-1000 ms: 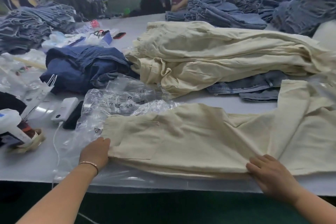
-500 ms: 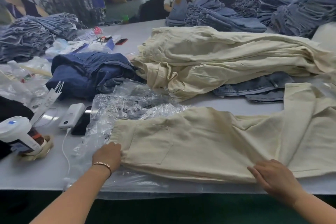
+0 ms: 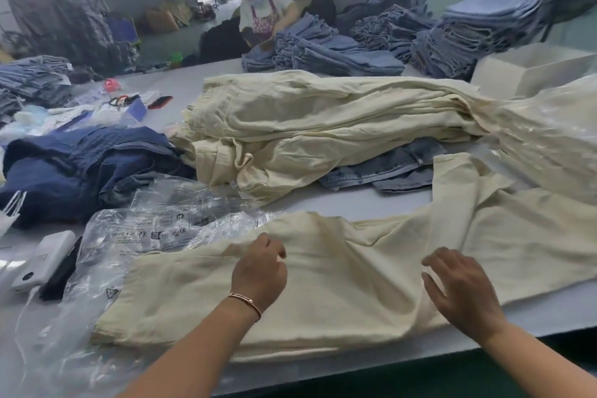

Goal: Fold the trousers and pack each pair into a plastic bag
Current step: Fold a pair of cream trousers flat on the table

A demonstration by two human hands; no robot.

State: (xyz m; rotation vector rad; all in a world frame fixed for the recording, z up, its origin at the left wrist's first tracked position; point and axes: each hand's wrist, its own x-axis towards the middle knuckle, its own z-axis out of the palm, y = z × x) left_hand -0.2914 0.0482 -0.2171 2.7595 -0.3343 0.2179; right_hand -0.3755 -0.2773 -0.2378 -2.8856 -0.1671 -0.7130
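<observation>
Folding is the step in hand, and the cream trousers point(image 3: 339, 287) lie flat along the near edge of the white table point(image 3: 371, 203), waist end to the left, legs trailing off right and doubling back toward a heap of more cream trousers point(image 3: 307, 126) behind. Left hand point(image 3: 260, 268) sits on the upper edge of the seat area, fingers curled down into the cloth; it looks like a pinch on a fold of fabric, though the fingertips are tucked out of sight. Right hand point(image 3: 462, 287) is spread wide, fingers straight and apart, just above or barely touching the thigh section, holding nothing.

Under and beside the waist end lies a clear plastic bag point(image 3: 155, 229), crumpled, printed side up, partly covered by the trousers. So packing has not begun; this pair is still at full length.

Next, I judge, the legs need to come over toward the waist, and that calls for a firm grip from the right hand further along the leg while the left pins the seat flat. Soft cloth like this will ripple, so smoothing before the fold matters. One risk: the bag beneath may drag along with the fabric.
</observation>
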